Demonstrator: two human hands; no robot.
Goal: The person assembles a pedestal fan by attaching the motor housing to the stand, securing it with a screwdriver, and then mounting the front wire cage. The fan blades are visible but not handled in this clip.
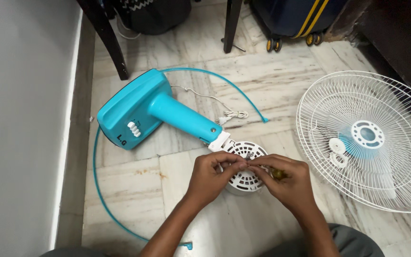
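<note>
The left hand (212, 173) and right hand (286, 181) meet fingertip to fingertip over the white vented motor housing (246, 166) of a dismantled fan lying on the marble floor (281, 81) — the left pinches something too small to make out at the housing's top, while the right is closed round a yellowish tool handle (278, 174). From the housing the turquoise fan stand and base (141, 112) stretch up-left, a thin turquoise rim ring (96, 181) loops around them, and a white wire fan guard (369, 138) lies well apart to the right.
</note>
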